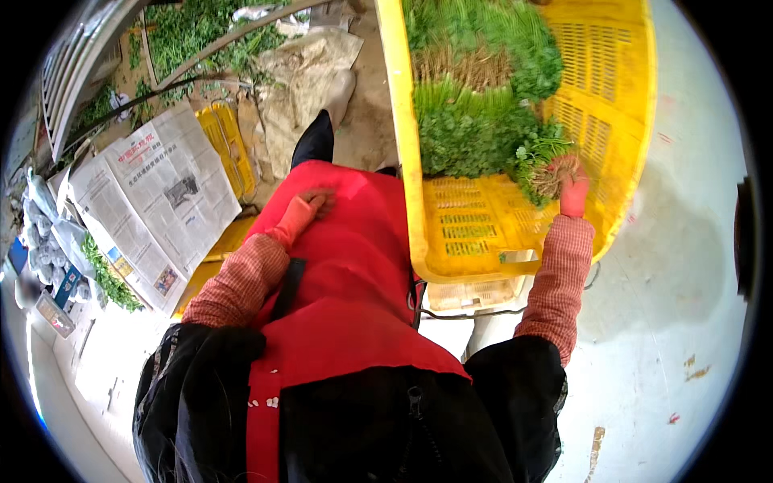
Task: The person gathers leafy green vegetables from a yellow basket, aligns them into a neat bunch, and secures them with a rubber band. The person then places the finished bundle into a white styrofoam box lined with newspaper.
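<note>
A yellow plastic crate (526, 271) stands to the right of my red apron (356, 259). Inside lie bundles of leafy green herbs (471, 130) with pale roots, packed in rows. At the crate's near right corner, my right hand (572, 181) grips the root end of a small herb bunch (552, 172), its leaves pointing towards the packed rows. My left hand (308, 211) rests on the apron over my lap, palm down; it appears to hold nothing, and its fingers are partly blurred.
Newspaper sheets (154, 193) cover something at the left, beside another yellow crate (226, 148) and more greens (109, 271). Loose greens (199, 36) and a dirty sack (296, 90) lie on the floor ahead. A cable (471, 315) runs below the right crate, near a pale wall (658, 302).
</note>
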Tool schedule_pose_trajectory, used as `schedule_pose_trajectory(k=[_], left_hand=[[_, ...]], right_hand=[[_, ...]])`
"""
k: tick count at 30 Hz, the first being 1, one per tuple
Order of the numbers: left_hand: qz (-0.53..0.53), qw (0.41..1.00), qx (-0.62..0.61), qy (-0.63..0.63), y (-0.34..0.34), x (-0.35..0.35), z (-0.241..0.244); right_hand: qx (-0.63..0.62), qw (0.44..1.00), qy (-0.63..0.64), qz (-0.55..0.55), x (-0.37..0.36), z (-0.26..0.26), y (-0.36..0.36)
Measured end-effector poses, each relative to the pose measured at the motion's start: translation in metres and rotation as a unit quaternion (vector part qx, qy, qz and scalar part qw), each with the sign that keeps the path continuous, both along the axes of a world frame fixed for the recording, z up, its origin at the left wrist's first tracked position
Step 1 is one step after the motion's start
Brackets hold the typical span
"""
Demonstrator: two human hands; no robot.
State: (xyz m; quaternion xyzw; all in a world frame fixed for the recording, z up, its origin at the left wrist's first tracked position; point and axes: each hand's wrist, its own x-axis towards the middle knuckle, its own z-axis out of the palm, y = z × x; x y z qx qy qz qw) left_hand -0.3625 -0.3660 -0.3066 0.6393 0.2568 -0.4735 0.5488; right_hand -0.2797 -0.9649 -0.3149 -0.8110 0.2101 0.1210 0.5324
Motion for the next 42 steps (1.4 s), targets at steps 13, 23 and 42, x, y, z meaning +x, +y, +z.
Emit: schedule_pose_trajectory(k=[13, 23, 42], left_hand=[[-0.164, 0.797, -0.104, -0.572, -0.165, 0.205, 0.237], [-0.194, 0.657, 0.022, -0.728, 0.05, 0.339, 0.31], [0.114, 0.915, 0.233, -0.31, 0.541, 0.48, 0.221]], right_hand=[[0.163, 0.932, -0.27, 0.176, 0.148, 0.339, 0.144], [0.332, 0.806, -0.202, 0.446, 0.278, 0.445, 0.453], [0.146, 0.975, -0.11, 0.127, 0.502, 0.217, 0.848]])
